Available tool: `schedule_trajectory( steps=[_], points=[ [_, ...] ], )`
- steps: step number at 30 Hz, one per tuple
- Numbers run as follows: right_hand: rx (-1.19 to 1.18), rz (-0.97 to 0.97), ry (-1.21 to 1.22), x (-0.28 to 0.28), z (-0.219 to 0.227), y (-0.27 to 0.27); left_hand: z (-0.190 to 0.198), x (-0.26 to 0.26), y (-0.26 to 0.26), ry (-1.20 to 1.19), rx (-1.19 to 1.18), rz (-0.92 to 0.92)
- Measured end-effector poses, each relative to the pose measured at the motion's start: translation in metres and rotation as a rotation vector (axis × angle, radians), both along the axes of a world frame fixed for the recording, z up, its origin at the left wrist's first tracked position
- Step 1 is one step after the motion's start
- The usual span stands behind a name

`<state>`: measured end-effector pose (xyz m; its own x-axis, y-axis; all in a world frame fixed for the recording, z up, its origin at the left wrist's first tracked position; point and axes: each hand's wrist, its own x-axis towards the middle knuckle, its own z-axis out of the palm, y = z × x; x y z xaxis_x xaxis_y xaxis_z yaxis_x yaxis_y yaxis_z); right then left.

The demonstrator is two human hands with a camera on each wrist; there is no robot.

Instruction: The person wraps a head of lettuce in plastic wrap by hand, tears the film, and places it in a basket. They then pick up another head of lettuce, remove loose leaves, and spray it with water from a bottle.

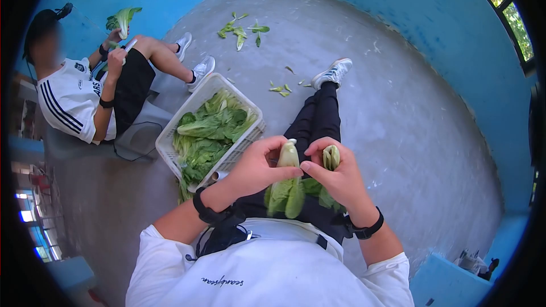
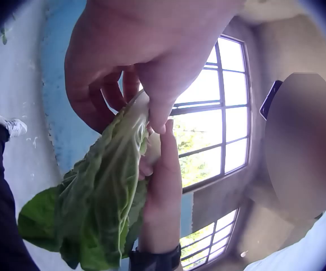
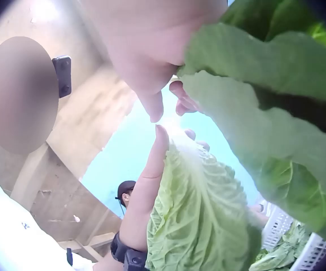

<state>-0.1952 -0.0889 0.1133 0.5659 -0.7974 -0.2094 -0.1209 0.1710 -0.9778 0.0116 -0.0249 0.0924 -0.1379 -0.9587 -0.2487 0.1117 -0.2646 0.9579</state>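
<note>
Small dark cursive lettering across the chest of the white shirt in the head view, too small and warped for a sure reading. Dark crest and partial letters on the second person's white jersey, illegible.

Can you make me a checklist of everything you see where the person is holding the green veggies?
Surface: grey concrete floor, dusty, with pale scuffs.
Job's things: one leafy vegetable held in the left hand; a second leafy vegetable held in the right hand; a white crate on the floor, full of greens.
Clutter: torn leaf scraps scattered on the floor.
Hands: both have fingers curled round a vegetable, above the lap.
Cables: a dark cable on the floor by the crate.
Surroundings: blue walls, a window, a second person seated and trimming greens.
</note>
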Motion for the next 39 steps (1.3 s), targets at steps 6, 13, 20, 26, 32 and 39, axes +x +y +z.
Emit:
schedule_trajectory(
  steps=[6,13,20,26,32,39],
  points=[
    [-0.071,-0.01,0.114,0.011,0.002,0.006,0.02,-0.004,0.001,-0.388,-0.123,-0.016],
    [-0.075,0.045,0.203,0.006,0.008,0.001,0.025,0.004,0.0,-0.421,-0.135,-0.065],
    [-0.306,0.126,0.269,0.005,0.023,-0.005,0.026,0.009,0.0,-0.475,-0.114,-0.129],
    [-0.365,0.301,0.349,-0.005,0.038,-0.012,0.022,0.013,0.001,-0.641,-0.331,-0.165],
    [-0.519,0.411,0.318,-0.017,0.026,-0.013,0.024,0.019,0.004,-0.733,-0.412,-0.233],
    [-0.161,0.319,0.306,-0.058,0.022,-0.026,0.031,0.052,0.004,-0.596,-0.14,-0.139]
  ],
)
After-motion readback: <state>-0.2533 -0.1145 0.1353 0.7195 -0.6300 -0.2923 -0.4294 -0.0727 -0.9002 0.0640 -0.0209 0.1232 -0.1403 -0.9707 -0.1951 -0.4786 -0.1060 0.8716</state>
